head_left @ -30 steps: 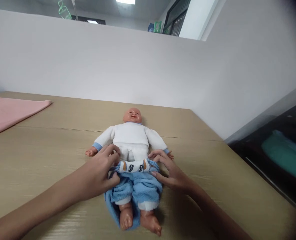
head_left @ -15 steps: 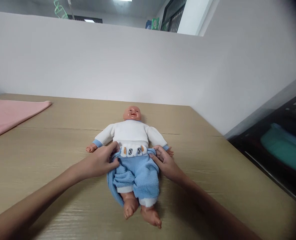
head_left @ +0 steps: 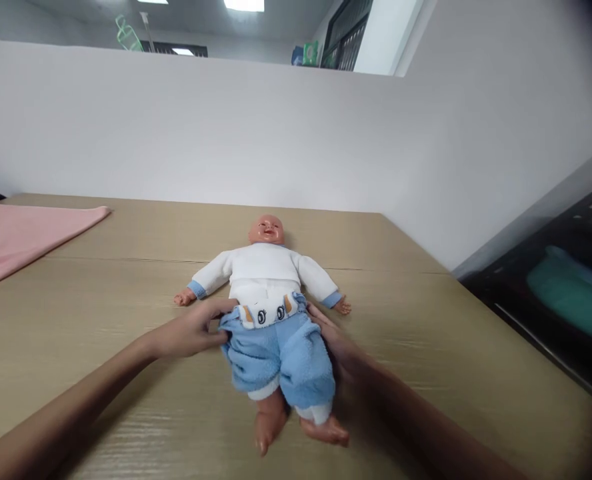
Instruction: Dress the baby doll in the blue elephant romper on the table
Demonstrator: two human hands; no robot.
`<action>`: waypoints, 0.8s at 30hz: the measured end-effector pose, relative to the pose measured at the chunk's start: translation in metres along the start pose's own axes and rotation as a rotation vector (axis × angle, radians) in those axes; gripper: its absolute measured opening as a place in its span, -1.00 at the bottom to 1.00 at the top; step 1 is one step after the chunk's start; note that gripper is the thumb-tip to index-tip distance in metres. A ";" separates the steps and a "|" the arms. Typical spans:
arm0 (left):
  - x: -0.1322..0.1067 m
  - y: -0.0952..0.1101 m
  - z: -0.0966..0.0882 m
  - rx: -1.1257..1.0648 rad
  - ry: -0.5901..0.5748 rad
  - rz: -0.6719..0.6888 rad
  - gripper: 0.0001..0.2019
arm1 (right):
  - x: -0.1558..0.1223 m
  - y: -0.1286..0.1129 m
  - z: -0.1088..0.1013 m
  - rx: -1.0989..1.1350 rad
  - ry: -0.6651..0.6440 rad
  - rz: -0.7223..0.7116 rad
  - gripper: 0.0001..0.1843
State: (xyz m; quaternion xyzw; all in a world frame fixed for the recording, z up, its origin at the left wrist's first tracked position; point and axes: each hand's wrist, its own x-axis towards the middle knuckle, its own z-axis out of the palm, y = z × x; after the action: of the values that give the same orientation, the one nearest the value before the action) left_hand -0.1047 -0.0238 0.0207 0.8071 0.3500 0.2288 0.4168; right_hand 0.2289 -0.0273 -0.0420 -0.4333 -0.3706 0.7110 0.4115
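A baby doll [head_left: 263,267] lies on its back in the middle of a wooden table [head_left: 101,347], head away from me. It wears a white top and fluffy blue trousers [head_left: 281,353] with a white waistband printed with eyes. My left hand [head_left: 191,330] pinches the trousers at the doll's left-side hip. My right hand [head_left: 339,347] is tucked under the other hip, fingers largely hidden by the blue fabric. The doll's bare feet [head_left: 296,430] point toward me, slightly raised.
A pink cloth [head_left: 21,233] lies at the table's far left. A white partition wall runs behind the table. To the right, below the table edge, a dark container [head_left: 551,293] holds something teal.
The trousers went up the doll's body to its waist. The doll's hips and legs have since lifted and swung a little to the right. My right hand slid under the doll's hip.
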 end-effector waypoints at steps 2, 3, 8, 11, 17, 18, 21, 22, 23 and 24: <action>0.003 -0.008 0.002 -0.084 0.062 -0.006 -0.79 | 0.006 -0.001 -0.005 -0.008 0.059 -0.070 -0.33; 0.005 -0.010 0.002 -0.120 0.104 -0.026 -0.81 | 0.009 -0.003 -0.008 -0.024 0.079 -0.118 -0.36; 0.006 -0.021 0.008 -0.182 0.343 -0.088 -0.81 | 0.010 -0.010 -0.021 -0.152 0.012 -0.279 -0.52; 0.007 -0.024 0.012 -0.200 0.442 -0.030 -0.80 | 0.006 -0.017 -0.017 -0.323 -0.044 -0.377 -0.61; 0.016 -0.028 0.008 -0.332 0.383 -0.049 -0.79 | 0.011 -0.049 0.006 -0.749 0.008 -0.725 -0.81; 0.017 -0.029 0.005 -0.365 0.353 -0.071 -0.78 | 0.014 -0.054 0.010 -0.773 -0.004 -0.766 -0.83; 0.024 -0.036 -0.004 -0.496 0.282 -0.090 -0.74 | 0.031 -0.063 0.017 -0.758 -0.023 -0.800 -0.85; 0.026 -0.038 -0.007 -0.547 0.251 -0.091 -0.72 | 0.037 -0.064 0.017 -0.722 -0.006 -0.778 -0.82; 0.028 -0.041 -0.010 -0.593 0.219 -0.093 -0.69 | 0.043 -0.064 0.017 -0.675 0.019 -0.744 -0.77; 0.030 -0.043 -0.013 -0.627 0.192 -0.096 -0.66 | 0.049 -0.064 0.017 -0.628 0.045 -0.705 -0.72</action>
State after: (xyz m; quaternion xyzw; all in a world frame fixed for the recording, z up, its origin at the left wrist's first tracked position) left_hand -0.1098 0.0225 -0.0056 0.5969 0.3378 0.3807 0.6203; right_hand 0.2166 0.0387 0.0051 -0.4001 -0.6830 0.3720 0.4849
